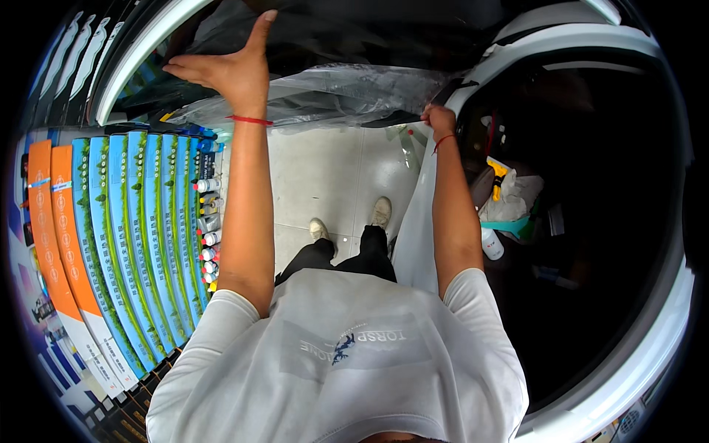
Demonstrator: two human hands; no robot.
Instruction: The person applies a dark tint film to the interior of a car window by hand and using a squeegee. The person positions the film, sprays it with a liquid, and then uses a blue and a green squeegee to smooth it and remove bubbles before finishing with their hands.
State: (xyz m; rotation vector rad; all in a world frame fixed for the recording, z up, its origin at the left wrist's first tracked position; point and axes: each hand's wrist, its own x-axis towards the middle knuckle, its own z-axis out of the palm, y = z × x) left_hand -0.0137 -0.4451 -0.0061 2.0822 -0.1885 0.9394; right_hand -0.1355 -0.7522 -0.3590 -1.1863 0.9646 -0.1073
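My left hand (238, 72) is spread wide, thumb apart from the fingers, in front of the dark inner side of an open white car door (149, 50). Whether its palm presses on that surface cannot be made out. Clear, wrinkled plastic sheeting (332, 91) hangs along the lower part of the door. At the sheeting's right end, near the door's hinge side, my right hand (441, 119) is closed with its fingers curled in. It seems to pinch the sheeting's edge, though the fingers hide most of the grip.
On the right, the dark car doorway holds a yellow-handled squeegee (498, 177), a crumpled white cloth (507, 202) and a white bottle (492, 243). To the left stand tall blue boxes (138, 238), orange-and-white boxes (61, 238) and several small bottles (210, 238). Pale tiles (310, 177) cover the floor.
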